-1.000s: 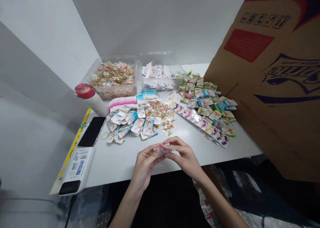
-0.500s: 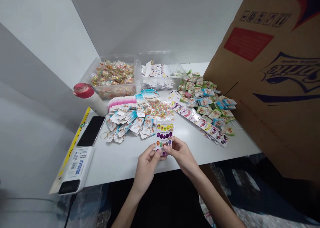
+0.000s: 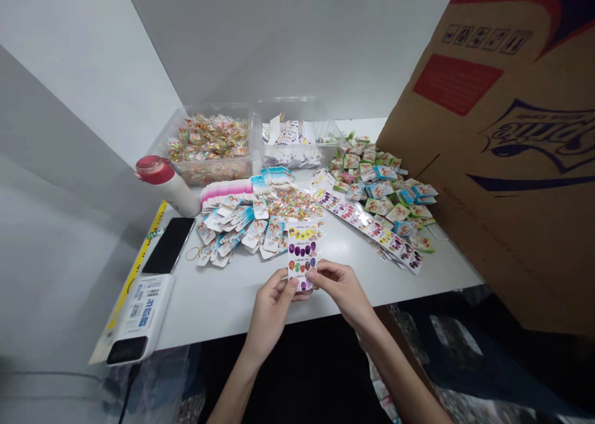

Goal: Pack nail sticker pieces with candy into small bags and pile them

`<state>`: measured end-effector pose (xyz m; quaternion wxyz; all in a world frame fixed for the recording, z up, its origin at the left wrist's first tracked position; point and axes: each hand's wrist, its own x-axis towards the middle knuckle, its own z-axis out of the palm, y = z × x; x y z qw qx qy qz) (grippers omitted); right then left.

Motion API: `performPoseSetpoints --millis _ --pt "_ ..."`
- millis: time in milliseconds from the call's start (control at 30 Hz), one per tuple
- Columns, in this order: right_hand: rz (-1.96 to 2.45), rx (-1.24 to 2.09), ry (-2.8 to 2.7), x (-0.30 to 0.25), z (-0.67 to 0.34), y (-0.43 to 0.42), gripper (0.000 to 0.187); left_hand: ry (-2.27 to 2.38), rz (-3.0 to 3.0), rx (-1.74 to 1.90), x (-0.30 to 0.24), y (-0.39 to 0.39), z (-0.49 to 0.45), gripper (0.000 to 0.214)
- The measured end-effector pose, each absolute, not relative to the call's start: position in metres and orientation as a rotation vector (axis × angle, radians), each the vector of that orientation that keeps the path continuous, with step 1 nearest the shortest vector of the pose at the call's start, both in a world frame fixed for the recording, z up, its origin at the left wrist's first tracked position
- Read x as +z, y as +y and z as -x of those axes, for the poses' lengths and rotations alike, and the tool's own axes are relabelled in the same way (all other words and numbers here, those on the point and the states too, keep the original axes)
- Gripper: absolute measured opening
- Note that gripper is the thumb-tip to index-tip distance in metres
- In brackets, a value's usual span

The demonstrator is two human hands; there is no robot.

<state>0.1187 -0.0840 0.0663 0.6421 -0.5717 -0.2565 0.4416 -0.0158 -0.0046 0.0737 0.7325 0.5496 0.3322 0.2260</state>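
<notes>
A large cardboard carton [image 3: 493, 132] with printed blue lettering stands to the right of the fingers, its side leaning over the far right of a white table [image 3: 223, 309]. Beyond the fingers sit two clear plastic tubs: one, on the left, is packed with small, colourful packets [image 3: 209, 175], and the other holds printed cards [image 3: 292, 142]. Ahead and to the right lies a heap of green-edged packets [image 3: 376, 188], with a long row of sticker cards [image 3: 367, 222] along its near side. Ahead and to the left, white-and-blue hanging cards [image 3: 239, 235] lie fanned out. Further left of the fingers are a white bottle with a red cap [image 3: 167, 185], a black smartphone [image 3: 168, 244], and a white printed box [image 3: 142, 312].

The left hand [image 3: 272, 309] and right hand [image 3: 344, 291] are raised just above the table's near edge. Their fingers [image 3: 310, 276] grip the lower end of an upright sticker card [image 3: 302, 256], printed with rows of coloured ovals, from both sides.
</notes>
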Motion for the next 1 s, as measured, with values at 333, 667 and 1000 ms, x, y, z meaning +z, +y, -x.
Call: performPoseSetpoints --millis 333,667,1000 --pt "1.245 0.949 -0.725 0.055 -0.117 -0.082 0.021 0.763 -1.138 0.495 0.062 -0.005 0.017 0.032" --pt "1.33 0.648 -1.248 0.074 -0.124 -0.095 0.032 0.706 -0.741 0.463 0.072 0.003 0.029 0.035" --pt "1.391 0.571 -1.456 0.067 -0.128 -0.103 0.061 0.72 -0.928 0.416 0.076 0.001 0.03 0.038"
